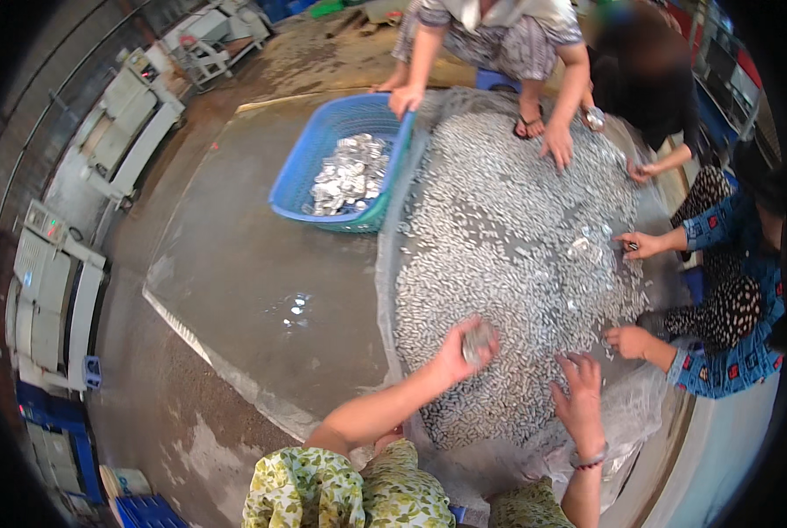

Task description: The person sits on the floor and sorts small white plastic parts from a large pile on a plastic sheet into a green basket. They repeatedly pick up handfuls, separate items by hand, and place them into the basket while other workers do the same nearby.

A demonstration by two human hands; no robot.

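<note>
My left hand point(453, 355) is closed around a small cluster of shiny silver pieces point(479, 344), too blurred to tell singly. It is held above a broad layer of small silvery metal-looking pieces point(481, 290), spread on a translucent plastic sheet point(388, 290). Farther right, my right hand point(580, 400), with a bracelet at the wrist, hovers over or touches the near right edge of the layer. Its fingers are apart and nothing shows in them. Beyond my left hand, a blue plastic basket point(304, 163) contains larger shiny silver pieces point(351, 174).
A person across from me point(499, 44) grips the basket's rim and reaches into the pieces. Other people crouch at the right, including one in blue patterned sleeves point(719, 371), their hands at the layer's edge. Pale machines point(50, 290) line the left. Wet floor point(261, 255) lies left of the sheet.
</note>
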